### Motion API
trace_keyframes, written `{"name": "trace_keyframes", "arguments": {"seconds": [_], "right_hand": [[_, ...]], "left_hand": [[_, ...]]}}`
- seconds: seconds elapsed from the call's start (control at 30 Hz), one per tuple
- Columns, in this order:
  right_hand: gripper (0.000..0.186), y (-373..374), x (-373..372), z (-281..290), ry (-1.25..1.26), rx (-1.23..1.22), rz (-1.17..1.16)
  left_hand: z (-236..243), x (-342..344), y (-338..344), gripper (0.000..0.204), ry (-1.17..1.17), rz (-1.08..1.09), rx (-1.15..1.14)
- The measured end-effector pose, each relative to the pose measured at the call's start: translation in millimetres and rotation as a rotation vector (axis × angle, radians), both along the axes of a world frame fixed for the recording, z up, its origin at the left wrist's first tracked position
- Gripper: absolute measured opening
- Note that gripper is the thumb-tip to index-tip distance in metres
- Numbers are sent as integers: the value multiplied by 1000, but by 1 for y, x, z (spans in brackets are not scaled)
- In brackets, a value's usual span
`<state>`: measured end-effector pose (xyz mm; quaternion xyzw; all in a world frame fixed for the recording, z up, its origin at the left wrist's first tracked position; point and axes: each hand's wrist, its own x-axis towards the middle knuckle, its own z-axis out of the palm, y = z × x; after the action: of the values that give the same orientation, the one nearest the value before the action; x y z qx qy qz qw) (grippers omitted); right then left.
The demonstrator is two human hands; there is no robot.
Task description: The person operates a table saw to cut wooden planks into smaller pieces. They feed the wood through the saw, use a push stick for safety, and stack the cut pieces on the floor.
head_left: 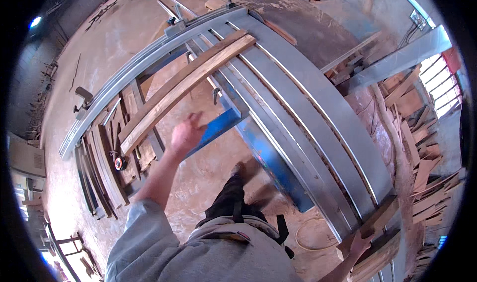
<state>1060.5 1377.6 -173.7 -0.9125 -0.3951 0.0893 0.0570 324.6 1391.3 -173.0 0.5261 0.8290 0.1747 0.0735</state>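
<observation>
My left hand (188, 133) is slightly blurred and hangs in front of the blue side arm (213, 128) of a sliding table saw, fingers apart, holding nothing. Just beyond it, two long wooden beams lie side by side, a darker one (179, 77) and a paler one (191, 84), crossing from the grey saw table (303, 128) to the side frame. At the table's right end my right hand (360, 244) is closed on a short wooden beam (375, 220). Another wood piece (377, 257) lies beside it, partly under my arm.
A metal fence rail (144, 63) with stops curves along the far left. Several wood strips (107, 167) and a tape measure (118, 163) rest on the left frame. Offcuts (422, 182) pile up at right. A grey beam (397, 58) juts in at upper right.
</observation>
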Motion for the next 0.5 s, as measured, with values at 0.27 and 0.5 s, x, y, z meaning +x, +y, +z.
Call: {"name": "trace_keyframes", "arguments": {"seconds": [0.27, 0.5], "right_hand": [[85, 12, -9, -1, 135, 251, 41], [83, 76, -166, 20, 358, 324, 472]], "left_hand": [[8, -134, 48, 87, 194, 200, -73], [1, -157, 94, 104, 144, 185, -204]]}}
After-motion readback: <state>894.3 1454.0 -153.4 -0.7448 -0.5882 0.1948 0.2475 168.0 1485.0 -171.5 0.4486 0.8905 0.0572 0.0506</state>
